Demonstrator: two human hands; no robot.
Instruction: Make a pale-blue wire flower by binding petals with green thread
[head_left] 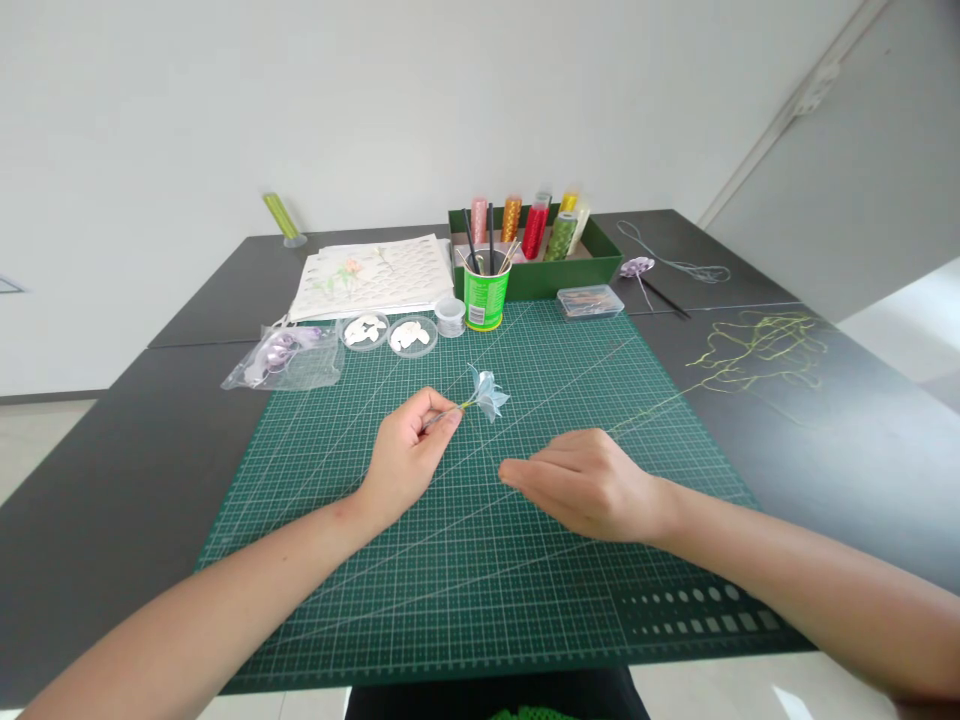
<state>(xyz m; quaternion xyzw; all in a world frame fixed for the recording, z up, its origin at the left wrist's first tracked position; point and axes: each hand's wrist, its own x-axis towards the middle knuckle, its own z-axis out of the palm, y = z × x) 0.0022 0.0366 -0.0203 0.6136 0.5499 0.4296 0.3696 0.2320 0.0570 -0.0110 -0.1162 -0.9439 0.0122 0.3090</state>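
Observation:
Between the thumb and fingers of my left hand (409, 450) is the thin stem of a pale blue artificial flower (489, 393), its petals pointing right. Yellow-green wrapping shows on the stem just below the bloom. My right hand (589, 485) is closed in a pinch to the right of the flower and lower. A fine yellow-green thread (652, 406) runs from behind this hand to a loose tangle on the table at the right. The fingertips hide where the thread is gripped. Both hands are above the green cutting mat (420, 590).
Behind the mat's far edge, a green box (540, 280) holds several thread spools. Before it stand a green can (486, 300) with sticks and a clear case (590, 301). White pieces fill dishes (412, 350) beside a plastic bag (285, 358) and white sheets (405, 275).

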